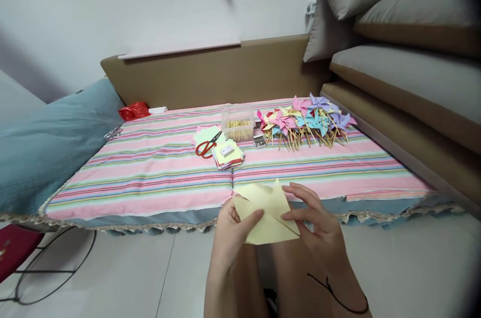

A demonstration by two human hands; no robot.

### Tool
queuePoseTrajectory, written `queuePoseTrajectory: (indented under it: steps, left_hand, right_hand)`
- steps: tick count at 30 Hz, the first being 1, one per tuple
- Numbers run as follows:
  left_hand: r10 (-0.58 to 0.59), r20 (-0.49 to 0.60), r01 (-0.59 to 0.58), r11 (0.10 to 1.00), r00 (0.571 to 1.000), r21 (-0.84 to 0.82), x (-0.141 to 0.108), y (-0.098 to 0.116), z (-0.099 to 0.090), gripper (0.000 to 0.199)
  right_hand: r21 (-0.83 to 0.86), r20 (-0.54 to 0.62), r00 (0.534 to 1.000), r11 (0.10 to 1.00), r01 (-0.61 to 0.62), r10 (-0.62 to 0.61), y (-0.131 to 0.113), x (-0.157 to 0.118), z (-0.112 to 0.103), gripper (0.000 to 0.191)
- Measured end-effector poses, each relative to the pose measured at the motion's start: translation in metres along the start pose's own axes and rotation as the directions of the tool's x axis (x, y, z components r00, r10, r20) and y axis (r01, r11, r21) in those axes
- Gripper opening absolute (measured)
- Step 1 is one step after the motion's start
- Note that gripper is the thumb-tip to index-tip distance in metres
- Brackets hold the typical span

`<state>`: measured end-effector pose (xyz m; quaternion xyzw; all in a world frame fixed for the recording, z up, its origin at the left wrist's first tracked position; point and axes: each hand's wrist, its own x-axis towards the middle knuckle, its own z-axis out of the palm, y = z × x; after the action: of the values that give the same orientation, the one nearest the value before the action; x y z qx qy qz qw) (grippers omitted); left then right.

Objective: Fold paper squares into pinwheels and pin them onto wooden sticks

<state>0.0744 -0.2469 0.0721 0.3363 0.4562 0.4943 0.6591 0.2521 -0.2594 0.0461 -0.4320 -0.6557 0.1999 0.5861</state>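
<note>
A pale yellow square of paper (268,208), slit from its corners towards the middle, is held up in front of the sofa's edge. My left hand (233,225) grips it from the left, thumb lying on its face and the other fingers behind. At the right side, my right hand (317,220) pinches a cut flap between thumb and fingers, with the index finger raised near the top corner. Beyond the hands lie a stack of coloured paper squares (229,162) with a small white box (227,150) on top, and red-handled scissors (206,149).
A clear plastic box (240,130) of thin wooden sticks stands behind the paper stack. Many finished paper pinwheels (310,120) are heaped to its right. Cushions (409,72) are piled at the right; a red plastic bag (134,110) lies far left on the striped cloth (150,163).
</note>
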Motion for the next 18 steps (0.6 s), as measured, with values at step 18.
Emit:
queuePoseTrajectory:
  steps: [18]
  left_hand:
    - [0.041,0.001,-0.040,0.984,0.999,0.173,0.010,-0.017,-0.005,0.039]
  right_hand:
    - [0.458,0.157,0.766,0.642,-0.615,0.623,0.010,-0.004,0.012,0.072]
